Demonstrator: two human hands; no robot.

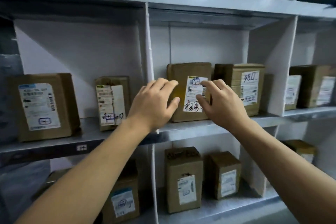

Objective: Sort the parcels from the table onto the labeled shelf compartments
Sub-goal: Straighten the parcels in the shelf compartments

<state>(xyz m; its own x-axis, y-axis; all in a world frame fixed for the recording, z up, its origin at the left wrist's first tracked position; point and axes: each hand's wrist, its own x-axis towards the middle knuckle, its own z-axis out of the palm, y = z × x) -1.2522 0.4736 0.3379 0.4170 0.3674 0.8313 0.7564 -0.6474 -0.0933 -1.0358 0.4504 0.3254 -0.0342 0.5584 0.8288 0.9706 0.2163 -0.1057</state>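
Two bare hands reach up to a brown parcel [183,80] in the middle of the frame. It stands upright on the grey shelf [190,129], in the middle compartment, beside another parcel marked 98 [243,87] on its right. The left hand [154,103] is at the parcel's left edge and the right hand [220,102] lies over its white label [195,92]. The fingers are spread and loose, not squeezing. More boxes sit in the compartments left, right and below.
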